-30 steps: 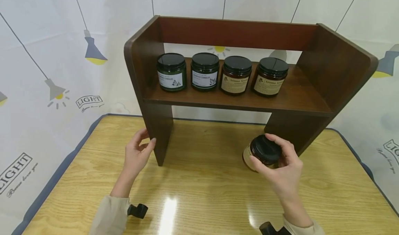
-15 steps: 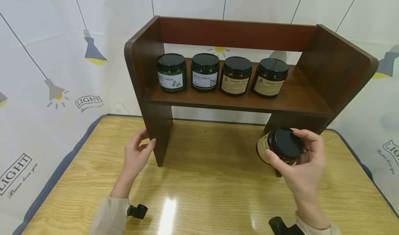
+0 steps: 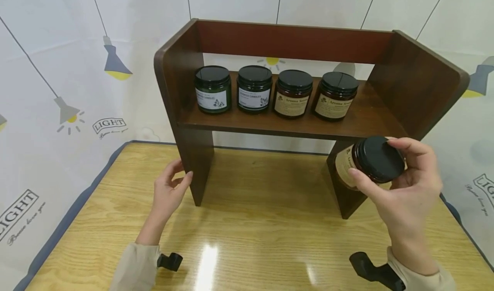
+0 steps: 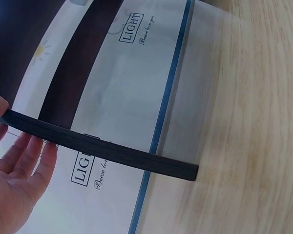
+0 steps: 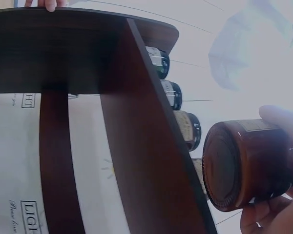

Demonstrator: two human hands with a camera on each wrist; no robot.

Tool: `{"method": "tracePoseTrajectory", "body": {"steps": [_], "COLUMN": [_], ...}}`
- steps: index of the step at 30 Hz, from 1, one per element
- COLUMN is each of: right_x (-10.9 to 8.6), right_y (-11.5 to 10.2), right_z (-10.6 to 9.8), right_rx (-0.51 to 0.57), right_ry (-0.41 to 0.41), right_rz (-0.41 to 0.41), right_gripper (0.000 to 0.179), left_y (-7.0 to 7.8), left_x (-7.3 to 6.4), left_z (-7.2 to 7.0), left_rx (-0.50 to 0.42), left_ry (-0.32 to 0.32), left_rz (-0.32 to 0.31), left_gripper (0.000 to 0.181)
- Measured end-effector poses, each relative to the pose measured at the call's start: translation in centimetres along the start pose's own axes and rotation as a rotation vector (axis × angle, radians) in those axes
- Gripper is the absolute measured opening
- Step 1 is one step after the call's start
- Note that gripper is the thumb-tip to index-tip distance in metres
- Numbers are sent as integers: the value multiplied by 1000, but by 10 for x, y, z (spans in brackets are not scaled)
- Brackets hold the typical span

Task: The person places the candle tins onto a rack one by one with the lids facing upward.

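My right hand [image 3: 414,192] grips an amber candle jar [image 3: 345,167] by its sides, thumb in front and fingers behind. The jar has a black lid and a tan label, is tilted, and is held off the table before the shelf's right side panel. Its round base faces the right wrist camera. With thumb and fingers on either face, my left hand [image 3: 170,192] holds the left side panel [image 4: 112,151] of a dark brown wooden shelf [image 3: 293,130]. On the shelf board stand two green candle jars [image 3: 212,100] with white labels and two amber jars [image 3: 293,105] with tan labels.
Bare shelf board shows right of the last amber jar, up to the right side panel [image 3: 420,80]. The shelf stands on a light wood-grain table [image 3: 262,239]. A white cloth backdrop [image 3: 77,162] with printed lamps rises behind and beside it.
My right hand has lifted the amber candle jar from low beneath the shelf board, moving it up and to the right. The left hand and the jars on the shelf stay in place.
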State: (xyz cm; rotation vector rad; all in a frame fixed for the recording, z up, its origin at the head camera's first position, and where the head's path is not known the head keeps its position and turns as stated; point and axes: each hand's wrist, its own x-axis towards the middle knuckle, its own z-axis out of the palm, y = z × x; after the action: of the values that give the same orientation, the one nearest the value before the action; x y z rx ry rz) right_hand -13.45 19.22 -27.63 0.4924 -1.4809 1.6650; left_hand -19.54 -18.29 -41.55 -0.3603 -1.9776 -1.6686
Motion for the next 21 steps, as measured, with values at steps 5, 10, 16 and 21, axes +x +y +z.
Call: {"method": "tracePoseTrajectory", "body": {"steps": [5,10,16,21], "right_x": [11,21,32,42], "right_y": [-6,-8,-4,3], "right_z": [1,3,8,12], "right_rx": [-55,-133,-256,-396], "right_ry": [-13,-14,33,41], "right_rz": [-12,13,31,13], "right_gripper": [61,60,58,57], "left_y": [2,13,28,28], "left_x": [0,0,0,0], "left_z": [-1,1,3,2], "left_rx": [10,7,10,9], "left_ry": [-4,-7,-17,-12], "left_rz": [-2,-6,-9,-7], "left_gripper": [35,35,34,33]}}
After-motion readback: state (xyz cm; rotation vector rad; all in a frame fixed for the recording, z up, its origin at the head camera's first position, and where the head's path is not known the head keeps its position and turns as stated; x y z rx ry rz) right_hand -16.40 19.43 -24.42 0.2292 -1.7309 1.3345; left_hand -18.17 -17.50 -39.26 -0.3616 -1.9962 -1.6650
